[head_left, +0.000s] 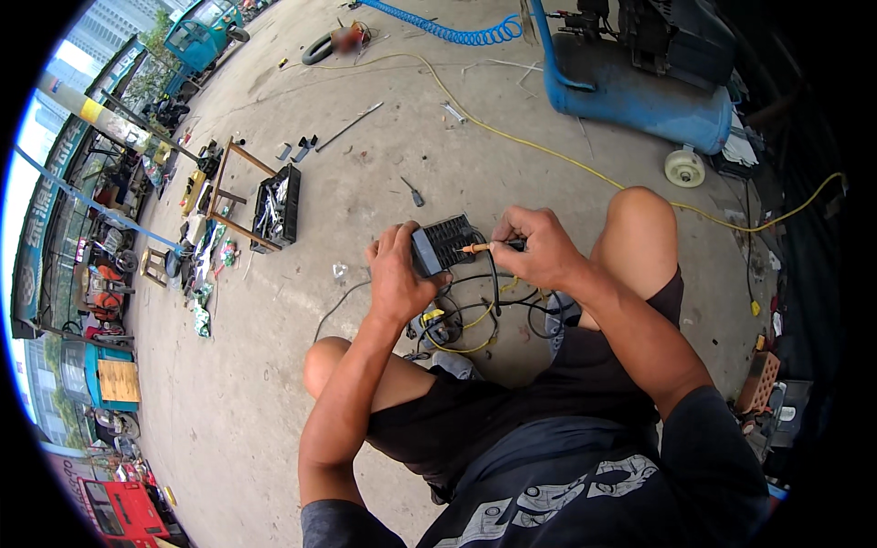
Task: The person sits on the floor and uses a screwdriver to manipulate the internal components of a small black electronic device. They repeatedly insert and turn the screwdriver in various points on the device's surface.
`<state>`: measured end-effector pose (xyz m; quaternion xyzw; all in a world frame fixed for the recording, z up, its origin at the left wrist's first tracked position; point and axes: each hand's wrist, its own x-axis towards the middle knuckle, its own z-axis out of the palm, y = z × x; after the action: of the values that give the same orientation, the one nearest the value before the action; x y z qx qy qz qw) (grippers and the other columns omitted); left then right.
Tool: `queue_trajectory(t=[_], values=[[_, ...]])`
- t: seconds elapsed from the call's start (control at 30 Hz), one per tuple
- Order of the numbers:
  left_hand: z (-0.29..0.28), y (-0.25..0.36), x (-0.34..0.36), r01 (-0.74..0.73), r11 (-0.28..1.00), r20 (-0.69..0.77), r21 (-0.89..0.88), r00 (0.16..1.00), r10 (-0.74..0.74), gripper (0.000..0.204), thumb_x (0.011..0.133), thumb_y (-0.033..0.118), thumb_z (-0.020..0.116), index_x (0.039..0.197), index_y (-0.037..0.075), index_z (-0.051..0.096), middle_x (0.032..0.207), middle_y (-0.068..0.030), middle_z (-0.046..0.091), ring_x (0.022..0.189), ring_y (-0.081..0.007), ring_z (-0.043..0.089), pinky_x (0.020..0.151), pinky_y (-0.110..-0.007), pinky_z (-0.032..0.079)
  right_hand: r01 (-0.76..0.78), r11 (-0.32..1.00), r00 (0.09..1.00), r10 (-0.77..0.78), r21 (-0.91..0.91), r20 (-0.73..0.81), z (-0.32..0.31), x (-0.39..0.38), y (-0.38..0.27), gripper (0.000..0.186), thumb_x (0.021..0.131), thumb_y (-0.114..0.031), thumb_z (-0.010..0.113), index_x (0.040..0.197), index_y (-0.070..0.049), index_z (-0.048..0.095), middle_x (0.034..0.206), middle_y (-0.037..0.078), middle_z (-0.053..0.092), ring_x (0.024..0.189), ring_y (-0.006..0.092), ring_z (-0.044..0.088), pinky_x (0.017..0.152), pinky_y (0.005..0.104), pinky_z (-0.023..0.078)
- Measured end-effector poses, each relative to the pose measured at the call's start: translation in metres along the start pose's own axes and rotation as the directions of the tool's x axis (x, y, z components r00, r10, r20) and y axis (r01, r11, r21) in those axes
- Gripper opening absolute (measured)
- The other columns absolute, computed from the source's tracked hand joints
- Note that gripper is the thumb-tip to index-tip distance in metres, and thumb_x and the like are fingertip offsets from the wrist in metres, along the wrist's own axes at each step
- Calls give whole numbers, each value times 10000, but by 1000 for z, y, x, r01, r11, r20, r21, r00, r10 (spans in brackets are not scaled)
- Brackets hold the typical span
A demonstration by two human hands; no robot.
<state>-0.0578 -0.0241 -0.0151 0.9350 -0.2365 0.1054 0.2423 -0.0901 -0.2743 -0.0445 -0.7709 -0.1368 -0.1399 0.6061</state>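
My left hand [395, 279] grips a finned box [431, 253], dark with a grey end face, its fingers along the far side and thumb at the near edge. My right hand [541, 245] is closed around a slim tool like a screwdriver, with an orange shaft [475, 247]. The tool's tip points left at the box's fins; whether it touches a screw is too small to tell. Black cables [496, 297] hang and loop beneath the box, mixed with yellow wire. A dark-handled screwdriver [416, 195] lies on the concrete just beyond.
A black crate of tools [290, 205] stands left beside a wooden frame [224, 215]. A wrench [453, 113] and a metal rod [347, 128] lie farther off. A yellow hose [539, 144] crosses toward a blue air compressor [630, 100]. At far right sits a perforated brick [760, 382].
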Motion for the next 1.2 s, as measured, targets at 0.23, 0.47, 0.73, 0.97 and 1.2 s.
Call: queue_trajectory(t=[0.23, 0.47, 0.73, 0.97, 1.2], values=[[1, -1, 1, -9, 1000, 18, -12, 1000, 10, 858, 535, 171, 989, 1293, 49, 605, 1163, -133, 659, 1141, -367, 609, 1060, -458, 375, 8, 999, 999, -6, -53, 32, -1, 1, -9, 181, 825, -120, 765, 877, 22, 666, 735, 181, 704, 646, 287, 709, 614, 383, 535], [2, -1, 0, -18, 1000, 14, -9, 1000, 18, 872, 530, 165, 989, 1301, 48, 599, 1178, -135, 663, 1155, -368, 610, 1065, -463, 377, 66, 988, 997, -69, -138, -16, 2, 1, -10, 170, 831, -102, 764, 869, 8, 640, 732, 164, 698, 636, 332, 694, 593, 401, 525], [2, -1, 0, -11, 1000, 17, -6, 1000, 11, 885, 528, 169, 994, 1308, 41, 597, 1182, -136, 664, 1167, -368, 609, 1069, -466, 379, 96, 990, 995, -100, -100, -28, -1, -1, -7, 150, 819, -75, 767, 857, -10, 637, 746, 161, 707, 651, 342, 711, 589, 404, 530], [0, 1, 1, 9, 1000, 50, -11, 999, -9, 882, 538, 176, 984, 1317, 13, 606, 1226, -163, 652, 1221, -375, 592, 1096, -494, 369, 142, 980, 990, -140, -140, 21, 1, -1, -9, 153, 819, -85, 766, 860, -5, 642, 750, 170, 707, 679, 355, 718, 618, 420, 549], [3, 0, 0, -47, 999, 21, 22, 999, 46, 909, 518, 192, 1002, 1318, 31, 600, 1201, -148, 661, 1186, -374, 606, 1076, -469, 377, 147, 975, 989, -141, -167, 49, 3, 0, -7, 159, 821, -89, 767, 866, -18, 632, 759, 158, 710, 689, 366, 709, 622, 443, 546]])
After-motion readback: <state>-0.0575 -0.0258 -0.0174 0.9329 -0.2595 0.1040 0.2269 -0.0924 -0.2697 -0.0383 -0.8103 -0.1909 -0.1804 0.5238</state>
